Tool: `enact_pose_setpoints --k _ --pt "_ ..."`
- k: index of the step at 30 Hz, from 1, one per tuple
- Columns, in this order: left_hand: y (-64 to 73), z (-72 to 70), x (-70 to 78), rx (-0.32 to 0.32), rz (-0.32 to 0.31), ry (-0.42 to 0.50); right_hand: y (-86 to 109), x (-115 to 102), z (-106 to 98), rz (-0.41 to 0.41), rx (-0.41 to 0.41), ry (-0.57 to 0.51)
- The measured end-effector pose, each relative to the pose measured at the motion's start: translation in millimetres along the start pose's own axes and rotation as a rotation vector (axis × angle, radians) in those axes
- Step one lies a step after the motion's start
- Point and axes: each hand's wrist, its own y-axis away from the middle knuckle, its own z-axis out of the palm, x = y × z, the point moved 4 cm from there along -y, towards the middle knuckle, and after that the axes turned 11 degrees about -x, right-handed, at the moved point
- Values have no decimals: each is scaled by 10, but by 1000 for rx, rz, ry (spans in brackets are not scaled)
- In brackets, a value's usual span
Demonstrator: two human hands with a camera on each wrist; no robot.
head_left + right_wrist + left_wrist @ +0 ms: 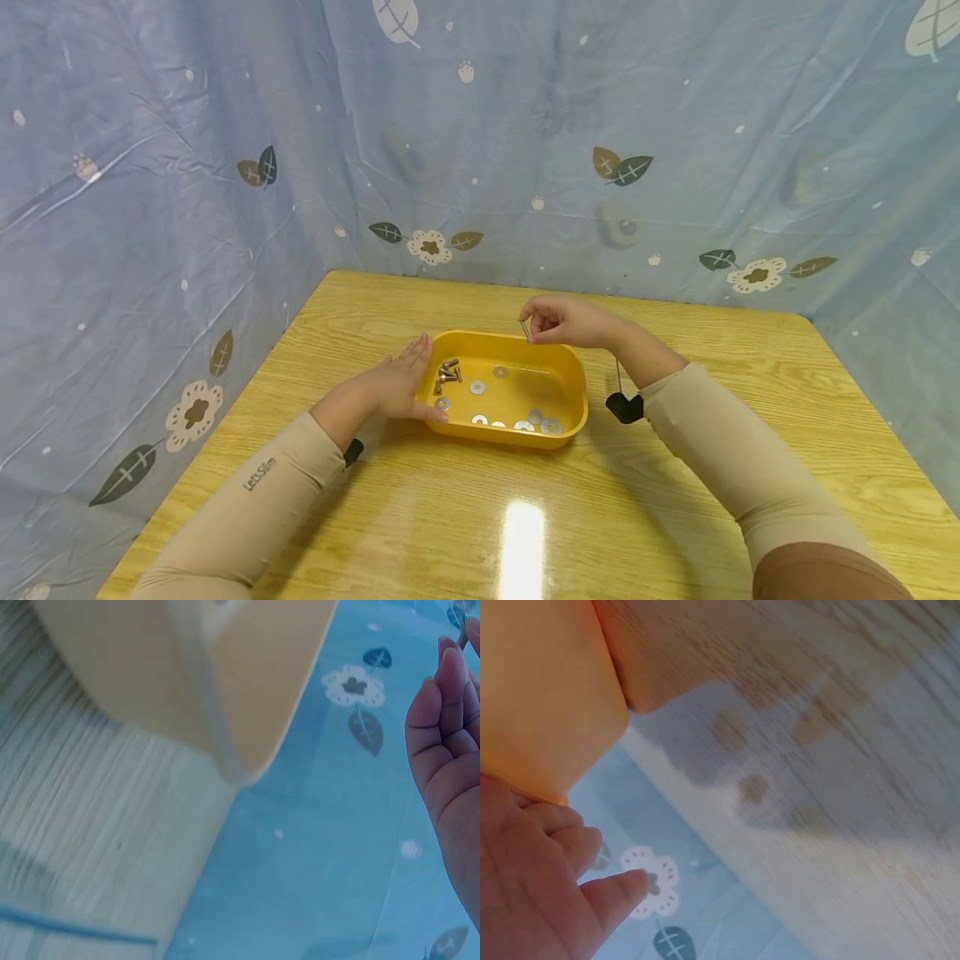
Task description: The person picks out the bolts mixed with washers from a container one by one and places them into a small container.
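Blue flowered curtain (510, 108) behind wood-grain table (405, 517)

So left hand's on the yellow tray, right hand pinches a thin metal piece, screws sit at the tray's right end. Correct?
One slip: the screws lie at the left end of the yellow tray, as the head view shows. The rest stands: left hand on the tray, right hand pinching a thin metal piece.

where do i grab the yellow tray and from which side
The yellow tray is probably best held by the rim at both short ends, one hand from each side: it is oblong, the left hand rests at the left end, and screws and washers lie loose inside, so keep it level.
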Motion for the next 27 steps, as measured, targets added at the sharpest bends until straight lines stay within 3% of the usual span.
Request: enact_pose_setpoints --k 11,18,27 --pt "12 -10 18 1 7 15 438 235 -142 82 112 -25" --pt "10 -4 -4 2 5 20 715 404 -196 86 139 -32" --pt "8 8 1 15 6 11 1155 597 -223 153 176 -82"
